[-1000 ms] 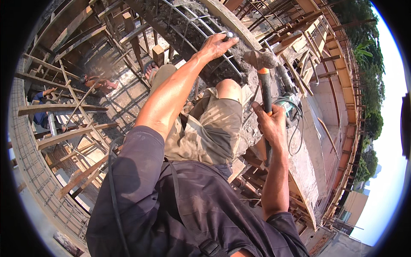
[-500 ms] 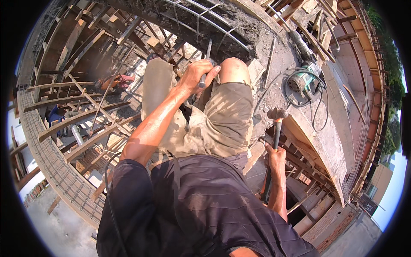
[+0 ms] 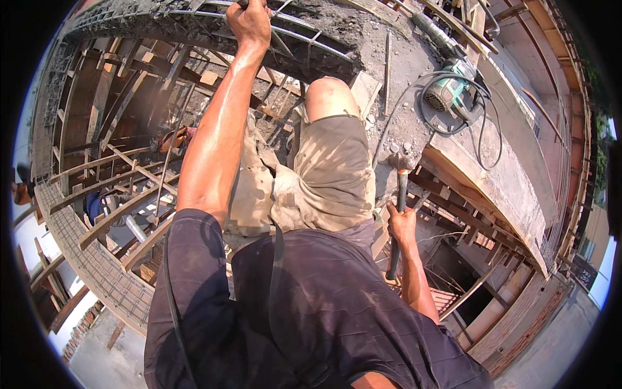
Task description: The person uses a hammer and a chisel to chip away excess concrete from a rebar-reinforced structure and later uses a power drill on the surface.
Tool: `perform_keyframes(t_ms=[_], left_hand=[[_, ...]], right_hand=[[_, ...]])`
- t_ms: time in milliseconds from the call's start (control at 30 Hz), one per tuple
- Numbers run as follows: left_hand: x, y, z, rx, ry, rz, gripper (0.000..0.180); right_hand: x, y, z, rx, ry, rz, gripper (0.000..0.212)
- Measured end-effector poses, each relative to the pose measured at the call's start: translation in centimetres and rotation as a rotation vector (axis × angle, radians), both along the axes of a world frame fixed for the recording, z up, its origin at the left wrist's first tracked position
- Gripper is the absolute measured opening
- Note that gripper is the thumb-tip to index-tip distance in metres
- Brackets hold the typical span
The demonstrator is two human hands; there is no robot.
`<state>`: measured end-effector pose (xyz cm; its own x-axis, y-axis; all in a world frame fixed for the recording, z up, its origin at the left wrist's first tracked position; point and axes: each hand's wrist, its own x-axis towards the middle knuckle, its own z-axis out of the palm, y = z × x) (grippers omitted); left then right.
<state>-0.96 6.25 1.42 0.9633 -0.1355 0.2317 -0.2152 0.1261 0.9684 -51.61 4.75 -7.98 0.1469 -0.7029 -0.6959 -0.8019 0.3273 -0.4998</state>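
My left hand (image 3: 249, 24) is stretched far forward over the rebar at the top edge, its fingers closed. A dark end of the steel chisel (image 3: 243, 3) shows at the fist; the remainder lies beyond the picture or behind the hand. On the right, my right hand (image 3: 402, 223) is wrapped round the handle of a hammer (image 3: 402, 181). The hammer stands roughly upright beside my thigh, its rusty head up. Steel rebar (image 3: 317, 37) runs across a broken concrete beam (image 3: 330, 61) in front of my bare knee.
A green power tool (image 3: 447, 87) with a looped black cable lies on the rubble-strewn concrete (image 3: 405, 78) at right. Timber props (image 3: 103, 97) and openings drop away at left, where other people (image 3: 97, 206) are below. A formwork edge (image 3: 486, 188) curves along the right.
My left hand has moved forward and left with the chisel, from above my knees to over the rebar. The hammer in my right hand has shifted slightly left. My view has turned slightly.
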Motion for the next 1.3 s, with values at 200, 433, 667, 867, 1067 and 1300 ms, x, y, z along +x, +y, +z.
perform_keyframes(t_ms=[200, 433, 667, 867, 1067, 1300], left_hand=[[-0.7, -1.4, 0.4, -0.117, 0.008, -0.151, 0.046], [0.6, -0.6, 0.3, -0.127, -0.028, -0.177, 0.048], [0.5, -1.7, 1.1, -0.129, 0.002, -0.181, 0.046], [1.8, -2.8, -1.5, 0.024, -0.092, -0.125, 0.048], [2.5, -1.6, -2.5, 0.055, -0.254, -0.440, 0.029], [2.3, 0.3, -3.1, 0.315, -0.331, -0.520, 0.041]], right_hand=[[-2.2, 0.3, -4.1, -0.173, 0.057, 0.127, 0.040], [0.1, 0.9, -2.6, -0.173, 0.131, 0.172, 0.038], [0.2, 1.6, -3.3, -0.231, 0.165, 0.260, 0.031], [0.8, 1.6, -2.7, -0.235, 0.202, 0.268, 0.029], [-0.2, 1.7, -4.3, -0.287, 0.099, 0.249, 0.031], [-0.9, 1.5, -4.8, -0.274, 0.133, 0.252, 0.031]])
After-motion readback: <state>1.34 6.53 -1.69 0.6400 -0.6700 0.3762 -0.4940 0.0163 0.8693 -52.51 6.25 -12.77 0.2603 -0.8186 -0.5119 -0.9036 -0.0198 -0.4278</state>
